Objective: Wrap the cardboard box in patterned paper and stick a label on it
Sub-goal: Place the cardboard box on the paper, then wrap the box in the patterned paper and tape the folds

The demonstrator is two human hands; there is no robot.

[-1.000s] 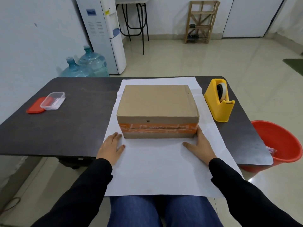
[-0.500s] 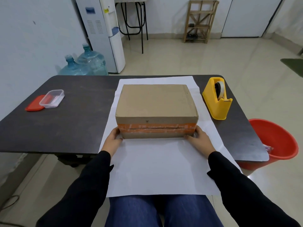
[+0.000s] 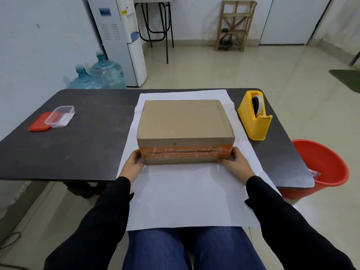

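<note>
A brown cardboard box (image 3: 184, 121) with an orange tape band on its near face sits on a white sheet of paper (image 3: 187, 195) spread across the dark table (image 3: 87, 137). The sheet's near end hangs over the table edge onto my lap. My left hand (image 3: 133, 162) grips the box's near left corner, thumb on the front face. At the near right corner my right hand (image 3: 236, 164) grips the box the same way.
A yellow tape dispenser (image 3: 255, 117) stands right of the box. A clear plastic container (image 3: 60, 116) rests beside its red lid (image 3: 38, 123) at the table's left. A red bucket (image 3: 321, 166) stands on the floor at the right. Water bottles (image 3: 97, 76) stand behind the table.
Both hands have moved from lying flat on the paper in front of the box to gripping its two near corners. The box has not visibly moved.
</note>
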